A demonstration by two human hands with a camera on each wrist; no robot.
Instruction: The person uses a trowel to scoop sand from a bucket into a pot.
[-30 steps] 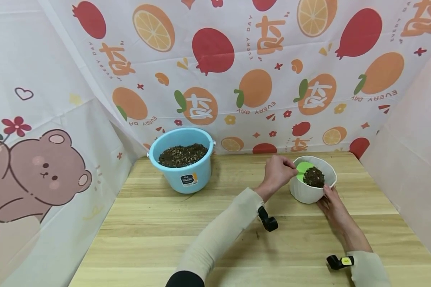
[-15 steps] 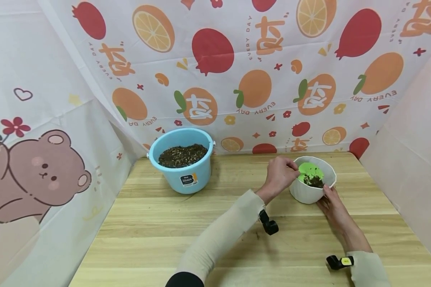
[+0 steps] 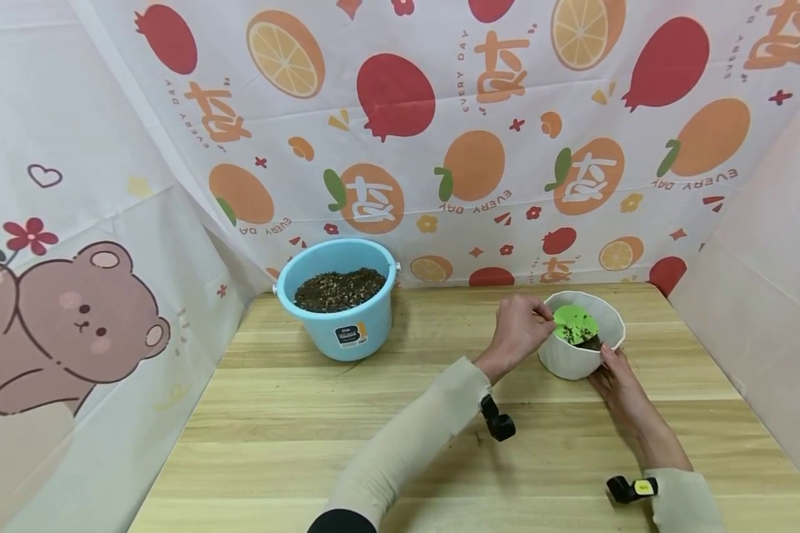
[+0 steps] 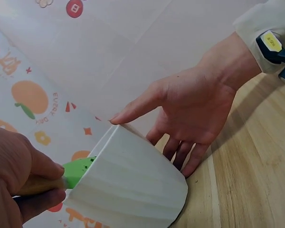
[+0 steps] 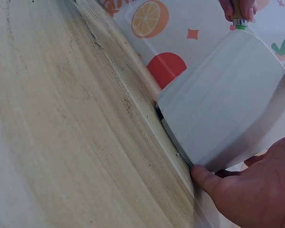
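Observation:
My left hand [image 3: 516, 331] pinches the wooden handle of a small garden trowel with a green blade [image 3: 573, 320]. The blade reaches over the rim into a white ribbed flower pot [image 3: 563, 363] at the table's right. Dark soil bits cling to the blade, and some soil [image 3: 590, 343] shows at its lower end; the pot's bottom is hidden. On the pot's near right side, my right hand [image 3: 623, 385] holds it, thumb at the rim and fingers lower on the wall. The left wrist view shows this right hand [image 4: 194, 107] and the trowel handle in my left fingers.
A light blue bucket [image 3: 353, 337] partly filled with dark soil [image 3: 340, 289] stands at the back left of the wooden table [image 3: 293, 444]. Behind it hangs a fruit-print cloth [image 3: 407, 192]. Pale cloth walls [image 3: 760, 296] close off the sides.
The heap of soil on the trowel has slid off into the pot, baring the green blade. My left hand has shifted slightly as the blade tipped. The right hand keeps its hold.

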